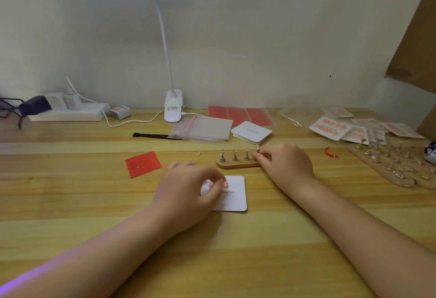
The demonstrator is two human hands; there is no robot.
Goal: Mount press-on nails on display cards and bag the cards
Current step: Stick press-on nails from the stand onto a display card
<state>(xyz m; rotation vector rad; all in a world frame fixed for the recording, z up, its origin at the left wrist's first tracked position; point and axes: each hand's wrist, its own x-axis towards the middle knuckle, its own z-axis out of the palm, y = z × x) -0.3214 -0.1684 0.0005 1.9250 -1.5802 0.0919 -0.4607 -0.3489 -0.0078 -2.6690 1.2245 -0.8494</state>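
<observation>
We are working at a tabletop (70,203) whose near half is lying open. Bagged cards (354,130) are piling at two o'clock, a bag stack (205,128) at twelve. Our left hand (188,191) is pinching a pink nail (224,184) onto the display card (234,197). Our right hand (286,164) is gripping a post on the wooden stand (232,164) at one o'clock.

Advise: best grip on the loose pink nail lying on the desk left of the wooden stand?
Pinch the loose pink nail across its long side edges, coming straight down. It looks small and lies low on the bare desk, apart from the wooden stand, so a fingertip pinch probably suits best.
</observation>
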